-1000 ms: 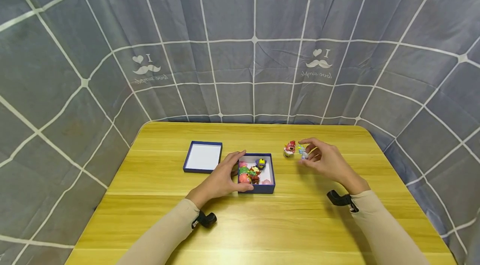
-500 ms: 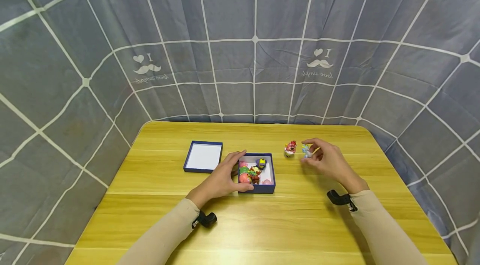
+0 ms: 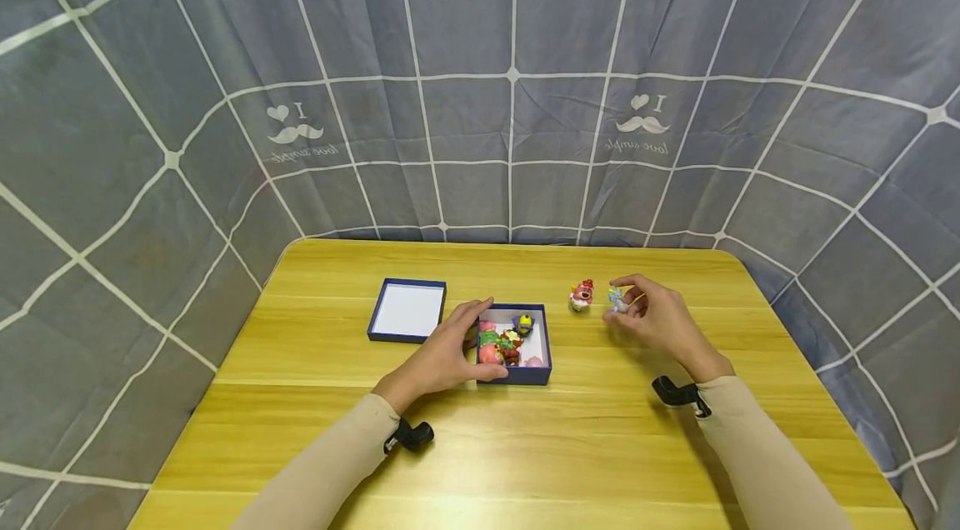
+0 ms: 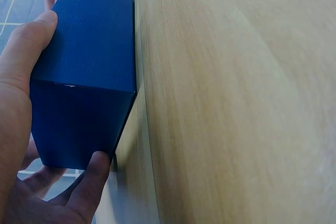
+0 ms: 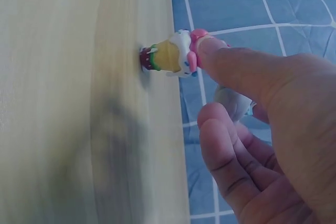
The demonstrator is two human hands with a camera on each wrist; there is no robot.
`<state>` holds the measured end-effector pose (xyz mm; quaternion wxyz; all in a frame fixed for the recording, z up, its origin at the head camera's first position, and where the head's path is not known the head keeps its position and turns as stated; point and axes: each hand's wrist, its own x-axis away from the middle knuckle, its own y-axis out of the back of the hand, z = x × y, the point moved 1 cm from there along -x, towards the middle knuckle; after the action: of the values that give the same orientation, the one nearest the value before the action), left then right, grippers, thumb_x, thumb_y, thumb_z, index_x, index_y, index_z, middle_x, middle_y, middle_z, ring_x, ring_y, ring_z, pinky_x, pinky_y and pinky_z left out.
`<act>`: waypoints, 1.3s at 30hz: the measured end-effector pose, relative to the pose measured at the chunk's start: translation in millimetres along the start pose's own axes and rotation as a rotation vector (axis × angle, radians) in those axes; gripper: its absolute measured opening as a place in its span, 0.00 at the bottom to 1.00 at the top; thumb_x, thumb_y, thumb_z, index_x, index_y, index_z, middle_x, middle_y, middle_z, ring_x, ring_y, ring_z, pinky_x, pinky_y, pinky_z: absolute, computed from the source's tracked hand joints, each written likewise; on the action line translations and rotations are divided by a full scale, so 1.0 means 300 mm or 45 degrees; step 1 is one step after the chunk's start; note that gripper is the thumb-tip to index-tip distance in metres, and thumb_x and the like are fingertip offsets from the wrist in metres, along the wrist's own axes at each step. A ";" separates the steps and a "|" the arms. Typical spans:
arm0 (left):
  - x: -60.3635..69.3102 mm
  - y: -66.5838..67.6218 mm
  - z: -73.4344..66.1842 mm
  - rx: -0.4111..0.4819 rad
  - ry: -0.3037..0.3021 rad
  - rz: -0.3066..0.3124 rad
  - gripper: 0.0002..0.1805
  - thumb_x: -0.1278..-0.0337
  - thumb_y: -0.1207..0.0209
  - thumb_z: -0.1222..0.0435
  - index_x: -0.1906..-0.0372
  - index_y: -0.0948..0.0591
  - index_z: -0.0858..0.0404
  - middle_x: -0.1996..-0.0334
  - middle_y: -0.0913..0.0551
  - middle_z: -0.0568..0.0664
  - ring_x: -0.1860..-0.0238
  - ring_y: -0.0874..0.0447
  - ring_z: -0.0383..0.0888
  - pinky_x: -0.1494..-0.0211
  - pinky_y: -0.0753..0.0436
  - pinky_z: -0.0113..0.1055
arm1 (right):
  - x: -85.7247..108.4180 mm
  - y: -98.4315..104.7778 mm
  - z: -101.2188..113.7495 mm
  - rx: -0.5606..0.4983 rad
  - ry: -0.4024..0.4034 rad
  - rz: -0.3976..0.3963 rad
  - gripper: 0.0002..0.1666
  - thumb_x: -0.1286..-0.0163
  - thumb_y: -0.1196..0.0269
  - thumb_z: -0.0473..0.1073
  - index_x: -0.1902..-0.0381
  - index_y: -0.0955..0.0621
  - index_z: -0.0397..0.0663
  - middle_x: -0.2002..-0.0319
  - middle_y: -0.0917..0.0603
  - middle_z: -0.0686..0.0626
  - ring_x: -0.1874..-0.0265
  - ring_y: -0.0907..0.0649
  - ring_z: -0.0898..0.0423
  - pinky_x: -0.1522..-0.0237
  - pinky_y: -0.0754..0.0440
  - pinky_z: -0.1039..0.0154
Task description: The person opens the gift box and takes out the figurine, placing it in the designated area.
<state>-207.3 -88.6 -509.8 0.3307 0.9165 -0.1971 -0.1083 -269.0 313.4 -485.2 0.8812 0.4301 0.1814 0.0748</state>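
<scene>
right hand (image 3: 663, 320) has drawn the pale figurine (image 3: 617, 300) farther from the pink figurine (image 3: 581, 296)

Blue box (image 4: 86, 72), pale bluish figurine (image 3: 617, 300), yellow wood-grained table (image 3: 525, 455), white-gridded grey curtain (image 3: 465, 122)

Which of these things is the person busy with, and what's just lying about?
Belongs to the job, it seems:
left hand, gripping the blue box
small figurines inside it
right hand, pinching a pale figurine
pink figurine, standing on the wooden table, probably

Just lying about, likely:
blue lid, left of the box
gray checked curtain, hanging behind
</scene>
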 end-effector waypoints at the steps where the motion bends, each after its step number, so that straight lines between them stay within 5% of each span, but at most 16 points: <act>1: 0.000 0.001 -0.002 0.002 0.002 0.002 0.65 0.36 0.15 0.42 0.03 0.40 0.55 0.07 0.37 0.58 0.10 0.30 0.64 0.08 0.29 0.66 | -0.002 -0.002 -0.002 -0.002 -0.008 0.003 0.33 0.27 0.15 0.43 0.29 0.13 0.40 0.56 0.08 0.43 0.62 0.10 0.55 0.60 0.13 0.68; 19: -0.004 0.000 0.002 -0.004 0.004 -0.001 0.66 0.37 0.14 0.43 0.03 0.40 0.56 0.07 0.38 0.61 0.09 0.33 0.66 0.08 0.31 0.68 | -0.043 -0.064 -0.059 0.035 -0.153 0.061 0.35 0.27 0.14 0.49 0.32 0.14 0.36 0.61 0.09 0.44 0.67 0.16 0.57 0.64 0.20 0.66; 33: -0.003 -0.005 0.000 0.010 0.007 -0.004 0.66 0.37 0.14 0.43 0.03 0.39 0.55 0.06 0.39 0.63 0.08 0.35 0.68 0.08 0.32 0.70 | -0.055 -0.082 -0.079 0.062 -0.273 0.146 0.38 0.24 0.17 0.55 0.31 0.14 0.31 0.63 0.11 0.46 0.65 0.16 0.53 0.56 0.18 0.58; 39: 0.002 0.001 -0.005 0.016 0.023 0.001 0.66 0.37 0.14 0.43 0.03 0.40 0.55 0.06 0.39 0.62 0.08 0.34 0.66 0.07 0.32 0.67 | -0.057 -0.074 -0.078 0.040 -0.258 0.178 0.35 0.23 0.18 0.50 0.29 0.14 0.31 0.62 0.11 0.47 0.64 0.17 0.53 0.57 0.20 0.58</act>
<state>-206.3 -88.1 -508.5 0.3266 0.9196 -0.1949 -0.0985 -294.3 311.9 -511.5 0.8808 0.4609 0.0620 0.0894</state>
